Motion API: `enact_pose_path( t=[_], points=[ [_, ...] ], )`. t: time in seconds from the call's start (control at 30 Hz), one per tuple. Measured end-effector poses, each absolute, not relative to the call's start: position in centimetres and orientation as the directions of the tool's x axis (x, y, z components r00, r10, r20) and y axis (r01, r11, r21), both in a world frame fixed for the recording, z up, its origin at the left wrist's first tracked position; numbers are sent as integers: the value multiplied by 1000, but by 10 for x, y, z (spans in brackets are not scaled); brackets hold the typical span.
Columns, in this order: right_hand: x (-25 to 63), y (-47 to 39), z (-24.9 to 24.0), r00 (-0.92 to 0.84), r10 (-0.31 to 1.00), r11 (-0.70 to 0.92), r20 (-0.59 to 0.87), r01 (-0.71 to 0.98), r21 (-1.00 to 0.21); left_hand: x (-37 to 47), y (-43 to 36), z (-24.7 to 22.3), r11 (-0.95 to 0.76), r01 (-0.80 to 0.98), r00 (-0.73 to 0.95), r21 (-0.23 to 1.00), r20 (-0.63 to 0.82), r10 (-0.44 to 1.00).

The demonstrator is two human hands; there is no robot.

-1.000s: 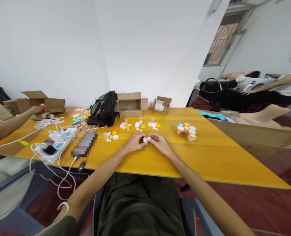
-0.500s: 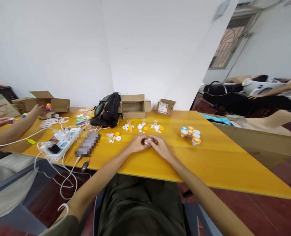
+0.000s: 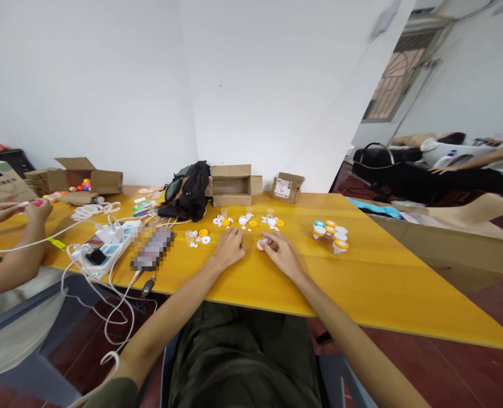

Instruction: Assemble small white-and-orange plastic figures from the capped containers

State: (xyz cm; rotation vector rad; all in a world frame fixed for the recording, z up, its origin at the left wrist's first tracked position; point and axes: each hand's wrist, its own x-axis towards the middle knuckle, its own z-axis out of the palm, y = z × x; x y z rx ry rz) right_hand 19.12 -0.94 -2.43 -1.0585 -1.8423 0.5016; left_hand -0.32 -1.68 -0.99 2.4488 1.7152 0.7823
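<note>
My right hand [image 3: 282,253] is closed around a small clear jar [image 3: 263,243] with a white and orange rim, low over the yellow table [image 3: 387,283]. To its left, my left hand [image 3: 229,247] rests near the tabletop, palm down; its fingertips point away and whether they hold anything is hidden. Beyond both hands lie small groups of white gears, orange discs [image 3: 253,223] and clear cups [image 3: 270,213]. Another group with an orange disc [image 3: 203,233] lies left of my left hand. Several lidded jars [image 3: 340,245] stand together at the right.
Cardboard boxes [image 3: 231,198] and a black backpack [image 3: 187,192] stand along the wall. A power strip [image 3: 106,255], cables and a phone [image 3: 153,249] lie at the left. A co-worker's hands [image 3: 38,209] hold a pink piece at far left. Another person sits at far right.
My left hand has let go of the jar and moved left, away from my right hand, which has shifted slightly right with the jar. The co-worker's hand has come back from the box.
</note>
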Motion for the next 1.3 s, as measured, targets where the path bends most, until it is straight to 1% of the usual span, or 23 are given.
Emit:
enact_pose_path(
  t=[0.13,0.23,0.3,0.4,0.63,0.8,0.87,0.97,1.1,1.2,1.3],
  points=[
    [192,-9,-26,-188,838,537,512,449,-714,-2,-15,-17,-250,946,145,206,421,896],
    [192,-9,-26,-195,830,548,522,453,-703,-2,-11,-21,-195,967,106,163,436,894],
    [192,-9,-27,-200,826,554,527,458,-695,-2,-7,-22,-178,970,88,163,447,890],
    [192,-9,-26,-205,829,551,521,466,-692,-4,0,-22,-166,966,60,197,456,888],
    [192,-11,-25,-225,828,554,514,471,-686,-3,4,-16,-132,965,25,228,420,907],
    [192,-13,-24,-228,826,556,515,478,-680,1,-15,-18,-175,968,79,178,447,891],
    [192,-13,-24,-227,823,559,520,483,-674,4,-23,-17,-186,967,100,172,416,904],
    [192,-12,-26,-227,815,569,533,489,-661,9,-31,-13,-161,980,109,118,360,927],
    [192,-10,-30,-228,797,590,559,494,-639,11,-31,-5,-84,996,68,38,311,948],
    [192,-10,-31,-227,787,601,574,491,-630,10,-28,-3,-62,998,52,23,299,953],
    [191,-10,-31,-232,786,604,573,484,-633,8,-25,-6,-68,997,53,37,312,949]
  ],
)
